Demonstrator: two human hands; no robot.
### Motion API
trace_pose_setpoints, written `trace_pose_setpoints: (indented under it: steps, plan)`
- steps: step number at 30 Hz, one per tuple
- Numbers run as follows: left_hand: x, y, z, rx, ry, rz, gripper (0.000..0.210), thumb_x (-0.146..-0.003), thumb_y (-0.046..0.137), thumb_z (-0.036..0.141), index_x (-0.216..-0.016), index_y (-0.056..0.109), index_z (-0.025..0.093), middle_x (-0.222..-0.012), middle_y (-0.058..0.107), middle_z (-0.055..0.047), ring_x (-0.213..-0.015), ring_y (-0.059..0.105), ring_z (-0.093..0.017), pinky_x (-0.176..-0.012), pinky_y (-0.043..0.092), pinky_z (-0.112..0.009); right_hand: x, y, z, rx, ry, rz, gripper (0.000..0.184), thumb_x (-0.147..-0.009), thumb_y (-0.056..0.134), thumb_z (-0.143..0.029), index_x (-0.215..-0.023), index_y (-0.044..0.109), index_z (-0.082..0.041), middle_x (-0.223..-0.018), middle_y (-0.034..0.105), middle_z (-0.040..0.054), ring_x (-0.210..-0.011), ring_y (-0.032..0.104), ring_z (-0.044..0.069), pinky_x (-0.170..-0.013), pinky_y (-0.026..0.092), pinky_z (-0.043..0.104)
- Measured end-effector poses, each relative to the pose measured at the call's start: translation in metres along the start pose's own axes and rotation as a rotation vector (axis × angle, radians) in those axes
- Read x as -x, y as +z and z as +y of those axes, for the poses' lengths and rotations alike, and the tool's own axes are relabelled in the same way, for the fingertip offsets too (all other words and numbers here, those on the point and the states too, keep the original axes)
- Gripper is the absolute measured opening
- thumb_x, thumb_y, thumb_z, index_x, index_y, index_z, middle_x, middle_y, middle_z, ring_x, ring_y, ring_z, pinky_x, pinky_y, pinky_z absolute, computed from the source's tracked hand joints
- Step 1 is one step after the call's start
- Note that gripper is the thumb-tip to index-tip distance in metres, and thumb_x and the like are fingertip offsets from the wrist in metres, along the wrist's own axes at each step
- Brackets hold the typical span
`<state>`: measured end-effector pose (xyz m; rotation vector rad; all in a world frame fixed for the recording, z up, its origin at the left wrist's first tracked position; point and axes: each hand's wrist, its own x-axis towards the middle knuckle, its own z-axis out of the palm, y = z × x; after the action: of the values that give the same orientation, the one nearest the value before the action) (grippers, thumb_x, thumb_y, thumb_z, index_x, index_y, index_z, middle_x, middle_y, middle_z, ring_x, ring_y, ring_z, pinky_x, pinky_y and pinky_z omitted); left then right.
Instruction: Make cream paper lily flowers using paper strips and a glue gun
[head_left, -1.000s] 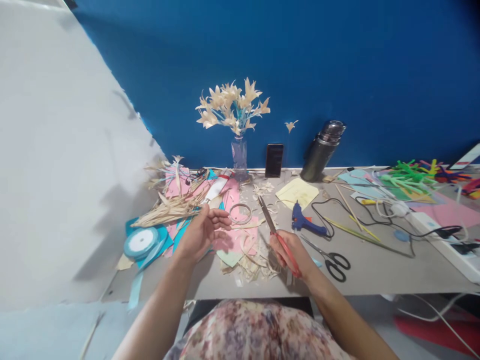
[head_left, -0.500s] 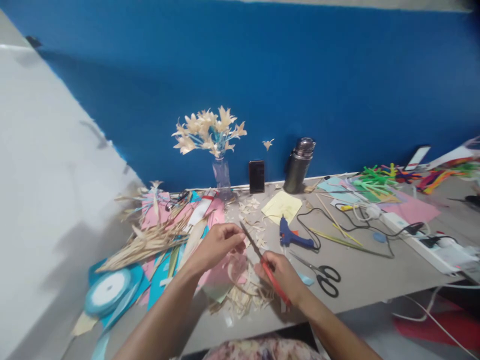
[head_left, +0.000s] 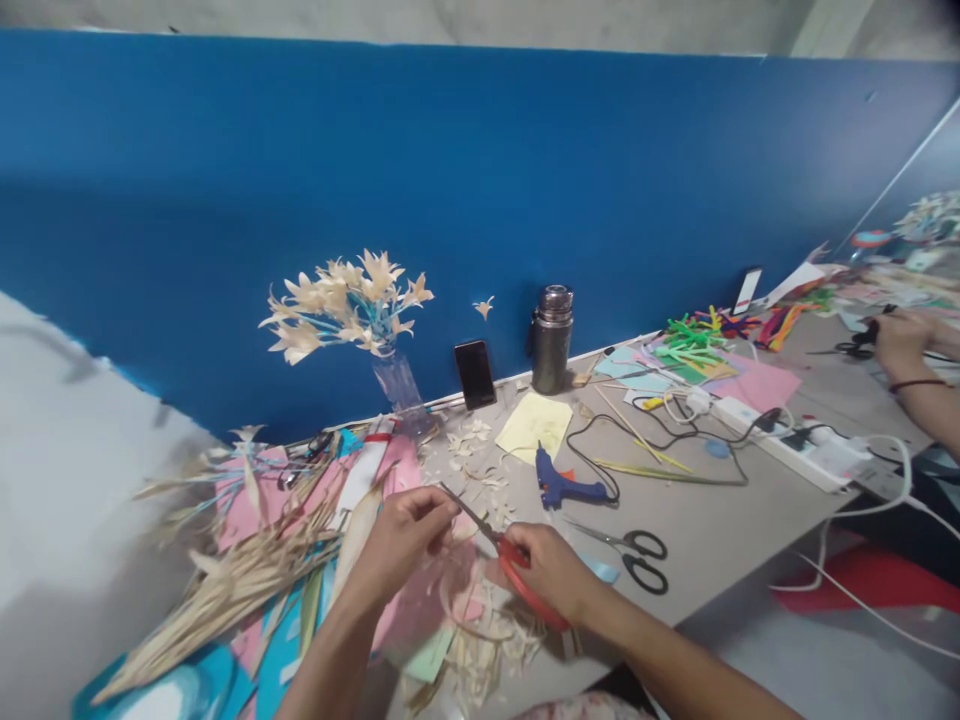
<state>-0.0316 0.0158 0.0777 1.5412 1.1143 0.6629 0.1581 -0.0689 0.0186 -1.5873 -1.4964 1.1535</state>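
"What colours are your scissors (head_left: 507, 556)?"

"Yours have red handles and dark grey blades; the other pair (head_left: 628, 544) has black handles."

"And your glue gun (head_left: 571, 488)?"

"Blue. The paper (head_left: 536, 422) behind it is yellow, your tabletop (head_left: 739, 535) grey."

"The flowers (head_left: 330, 290)?"

"Cream, with light blue stems, against a deep blue wall (head_left: 450, 150)."

"Does your clothing (head_left: 586, 709) carry a pattern?"

"Yes, you wear blotches of pink over a pale ground."
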Motion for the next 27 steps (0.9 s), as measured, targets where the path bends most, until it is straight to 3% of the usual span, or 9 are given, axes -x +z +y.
trace_pose_setpoints:
  steps: [7,16,22,27]
  plan:
    - [-0.002,-0.002,-0.005,-0.023,-0.036,-0.033,0.03,-0.075,0.07,0.042,-0.06,0.068,0.016,-0.05,0.062,-0.004,-0.044,0.049,-0.012,-0.047,0.035,-0.023,-0.002,-0.001,-0.005,0.131,-0.008,-0.021,0.036,-0.081,0.069,-0.041,-0.07,0.041,-0.022,-0.067,0.049,-0.005,-0.062,0.039,0.012,-0.058,0.027,0.025]
    - [0.002,0.004,-0.001,0.056,-0.094,-0.069,0.03,-0.072,0.075,0.042,-0.058,0.067,0.016,-0.046,0.06,-0.003,-0.041,0.045,-0.01,-0.043,0.031,-0.022,0.0,0.0,-0.004,0.117,-0.016,-0.053,0.046,-0.082,0.07,-0.049,-0.063,0.039,-0.021,-0.06,0.043,-0.0061,-0.059,0.032,0.011,-0.055,0.024,0.025]
    - [0.0,0.011,-0.004,0.053,-0.107,-0.072,0.03,-0.072,0.075,0.04,-0.058,0.066,0.016,-0.045,0.061,-0.003,-0.038,0.044,-0.01,-0.041,0.03,-0.021,0.003,0.0,0.001,0.096,-0.022,0.015,0.034,-0.077,0.068,-0.029,-0.06,0.04,-0.021,-0.055,0.044,-0.0061,-0.055,0.037,0.011,-0.053,0.025,0.026]
    - [0.0,0.016,-0.008,0.071,-0.111,-0.075,0.031,-0.072,0.078,0.043,-0.062,0.068,0.016,-0.046,0.062,-0.004,-0.036,0.043,-0.009,-0.039,0.029,-0.021,0.006,0.007,0.008,0.009,0.027,-0.002,0.029,-0.078,0.056,-0.017,-0.054,0.04,-0.021,-0.052,0.05,-0.0035,-0.053,0.045,0.012,-0.054,0.03,0.025]
